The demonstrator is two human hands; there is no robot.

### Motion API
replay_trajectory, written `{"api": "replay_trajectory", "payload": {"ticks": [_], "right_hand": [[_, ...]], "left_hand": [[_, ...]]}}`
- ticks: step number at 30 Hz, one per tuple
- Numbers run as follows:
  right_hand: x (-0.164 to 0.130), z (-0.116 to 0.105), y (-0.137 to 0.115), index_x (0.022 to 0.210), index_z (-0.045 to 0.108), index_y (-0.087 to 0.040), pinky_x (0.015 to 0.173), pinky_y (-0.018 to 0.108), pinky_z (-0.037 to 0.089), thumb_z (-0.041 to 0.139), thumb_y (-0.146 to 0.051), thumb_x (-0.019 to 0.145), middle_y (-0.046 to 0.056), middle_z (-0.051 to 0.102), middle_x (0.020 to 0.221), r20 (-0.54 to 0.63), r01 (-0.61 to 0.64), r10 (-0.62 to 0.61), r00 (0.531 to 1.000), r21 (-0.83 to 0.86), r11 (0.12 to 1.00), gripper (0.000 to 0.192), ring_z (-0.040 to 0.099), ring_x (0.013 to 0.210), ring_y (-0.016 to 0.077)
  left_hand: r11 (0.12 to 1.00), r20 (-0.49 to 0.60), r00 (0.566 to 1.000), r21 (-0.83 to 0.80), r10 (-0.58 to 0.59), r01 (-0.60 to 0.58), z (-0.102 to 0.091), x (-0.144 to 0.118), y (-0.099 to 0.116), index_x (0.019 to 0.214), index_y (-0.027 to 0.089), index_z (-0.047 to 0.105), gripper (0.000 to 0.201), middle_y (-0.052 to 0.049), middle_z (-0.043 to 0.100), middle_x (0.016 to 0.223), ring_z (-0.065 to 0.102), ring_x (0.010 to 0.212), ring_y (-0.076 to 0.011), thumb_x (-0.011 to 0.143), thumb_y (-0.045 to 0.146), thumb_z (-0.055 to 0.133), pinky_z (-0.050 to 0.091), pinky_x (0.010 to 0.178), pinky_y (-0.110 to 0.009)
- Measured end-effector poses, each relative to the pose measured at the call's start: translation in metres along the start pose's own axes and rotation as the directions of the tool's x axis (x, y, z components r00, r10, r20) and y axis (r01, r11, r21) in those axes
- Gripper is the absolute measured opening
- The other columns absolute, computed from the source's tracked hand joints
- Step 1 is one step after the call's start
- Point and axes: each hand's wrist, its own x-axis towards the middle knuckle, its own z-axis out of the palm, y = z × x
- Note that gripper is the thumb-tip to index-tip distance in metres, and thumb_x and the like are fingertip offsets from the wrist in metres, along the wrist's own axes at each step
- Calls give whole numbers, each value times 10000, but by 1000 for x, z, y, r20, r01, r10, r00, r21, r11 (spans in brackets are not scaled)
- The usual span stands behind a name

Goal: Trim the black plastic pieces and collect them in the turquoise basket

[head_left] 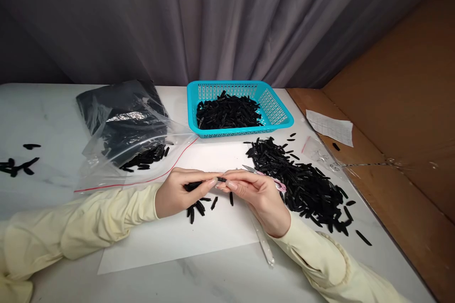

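Note:
My left hand (185, 193) and my right hand (261, 196) meet over a white sheet of paper (142, 241). Between their fingertips they pinch one small, narrow black strip (221, 179), mostly covered by the fingers. More such strips (199, 207) lie loose on the sheet below and beside my left hand. Small scissors with pink handles (280, 185) rest partly behind my right hand, against a large heap of black strips (309, 189). A white stick-like tool (265, 244) lies under my right wrist.
A turquoise basket (241, 130) holding many black strips stands at the back. Left of it lies a clear zip bag (117, 161) with strips and a dark sheet-like packet (124, 104). Cardboard (398, 104) borders the right side, with a paper slip (330, 127). Black pieces (21, 166) lie far left.

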Motion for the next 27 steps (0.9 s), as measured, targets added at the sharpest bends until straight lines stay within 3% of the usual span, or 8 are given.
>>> {"api": "replay_trajectory", "payload": {"ticks": [6, 17, 27], "right_hand": [[-2, 2, -1, 789, 706, -186, 762, 277, 541, 706, -192, 703, 12, 708, 780, -3, 43, -43, 999, -29, 999, 85, 675, 749, 151], [-3, 5, -6, 842, 655, -146, 641, 307, 572, 697, -244, 718, 32, 712, 683, 55, -68, 66, 996, 18, 998, 164, 689, 628, 166], [-4, 6, -5, 815, 549, -159, 607, 291, 560, 693, -262, 725, 35, 717, 719, 84, -117, 114, 990, 28, 993, 198, 700, 631, 183]], "left_hand": [[1000, 12, 1000, -5, 26, -26, -1, -1, 1, 1035, 129, 680, 281, -64, 704, 968, 690, 800, -157, 798, 54, 548, 560, 755, -183], [998, 12, 998, 18, 56, -56, 0, -2, 0, 1038, 127, 675, 277, -73, 723, 896, 690, 774, -165, 812, 67, 527, 566, 726, -217], [999, -18, 1000, 34, 25, -24, 0, 0, 2, 871, 111, 681, 154, -59, 724, 739, 677, 654, -136, 806, 74, 546, 548, 645, -188]]}}
